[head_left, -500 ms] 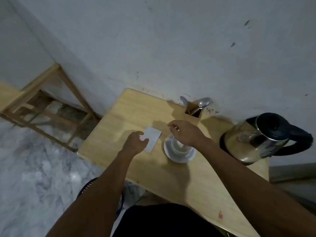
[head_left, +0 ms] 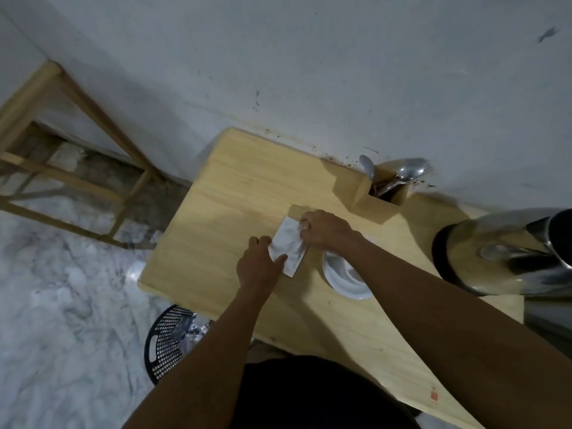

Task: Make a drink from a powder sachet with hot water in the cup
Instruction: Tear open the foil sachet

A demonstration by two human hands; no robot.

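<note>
A white powder sachet (head_left: 289, 246) is held above the wooden table (head_left: 223, 218) between both hands. My left hand (head_left: 260, 267) pinches its lower left edge. My right hand (head_left: 328, 229) grips its upper right corner with the fingertips. Just right of the sachet stands a white cup on a white saucer (head_left: 343, 280), mostly hidden under my right forearm. A steel electric kettle (head_left: 507, 258) with a black handle stands at the table's right side.
A wooden holder (head_left: 379, 199) with metal spoons (head_left: 408, 173) stands against the wall behind the cup. A black perforated basket (head_left: 168, 339) sits on the marble floor below the table's front edge. A wooden frame (head_left: 62, 181) leans at the left.
My right hand has left the cup and moved left onto the sachet's upper corner. Both hands now hold the sachet. The camera has shifted closer and rightward.
</note>
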